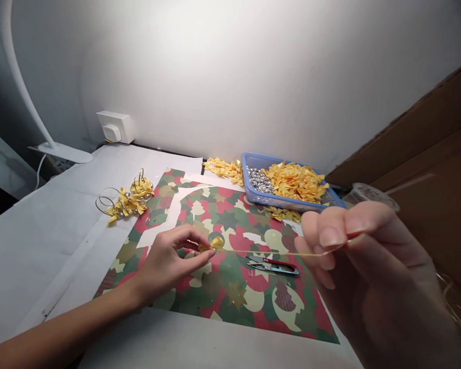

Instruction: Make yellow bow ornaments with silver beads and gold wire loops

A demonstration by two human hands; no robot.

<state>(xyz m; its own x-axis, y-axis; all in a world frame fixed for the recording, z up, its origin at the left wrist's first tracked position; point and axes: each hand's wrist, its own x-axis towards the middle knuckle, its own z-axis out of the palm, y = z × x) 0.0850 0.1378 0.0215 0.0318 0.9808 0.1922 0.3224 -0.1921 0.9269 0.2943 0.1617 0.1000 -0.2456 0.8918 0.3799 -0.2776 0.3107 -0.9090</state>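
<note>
My left hand (179, 253) is closed in a pinch on a small yellow ribbon bow (216, 243) with a tiny shiny bead by the fingertips. From the bow a yellow thread (269, 252) runs taut to the right. Close to the camera, my right hand (363, 256) pinches the far end of this thread between thumb and fingers. A thin pale length shows there; whether it is a needle I cannot tell. Below the thread lies a pair of thread snips (274, 266) with a red and grey handle, apart from both hands.
A patterned red-green sheet (230, 294) covers the work spot. Behind it stands a blue basket (278, 202) of yellow bows and silver beads, with loose bows (225, 169) beside it. Gold rings with bows (128, 197) lie left. A lamp (63, 151) and cardboard (426, 133) flank the table.
</note>
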